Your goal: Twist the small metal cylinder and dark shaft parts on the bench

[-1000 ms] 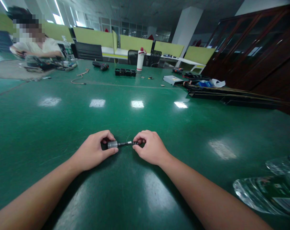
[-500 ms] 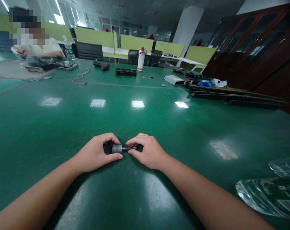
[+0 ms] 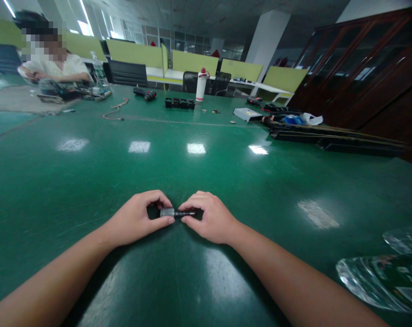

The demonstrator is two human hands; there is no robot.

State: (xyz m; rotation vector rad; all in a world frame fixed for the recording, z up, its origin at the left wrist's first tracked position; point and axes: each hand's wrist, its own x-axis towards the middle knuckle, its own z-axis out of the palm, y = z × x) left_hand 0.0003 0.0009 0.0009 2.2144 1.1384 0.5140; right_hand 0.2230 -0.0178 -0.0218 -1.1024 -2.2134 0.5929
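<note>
Across a broad, glossy green tabletop (image 3: 141, 175), four square patches of ceiling light are gleaming in a row, with one larger patch shining farther right and fine scratches showing in the finish. Beyond its far edge, lime-green partition panels (image 3: 134, 53) are rising behind white desks, a square white column (image 3: 267, 38) is standing right of centre, and a dark reddish-brown wooden cabinet (image 3: 357, 68) with glass doors is filling the right side. Two bare hands are working at the near middle: the left hand (image 3: 141, 217) is gripping one grey metal cylinder (image 3: 167, 212) between thumb and fingers, while the right hand (image 3: 213, 219) is pinching one dark, spring-like coil (image 3: 177, 213) on the thin shaft extending from the cylinder's right end. Whether the cylinder is touching the tabletop is impossible to tell. Two clear plastic bottles (image 3: 365, 279) are lying at the lower right. Toward the back, one white bottle with a red cap (image 3: 201, 86) is standing beside one black, blocky part (image 3: 179, 103); one thin, pale cord (image 3: 113, 118) is curling to the left. One person in a white top (image 3: 68, 66) is sitting at the far left, near one upright clear bottle (image 3: 99, 70).
</note>
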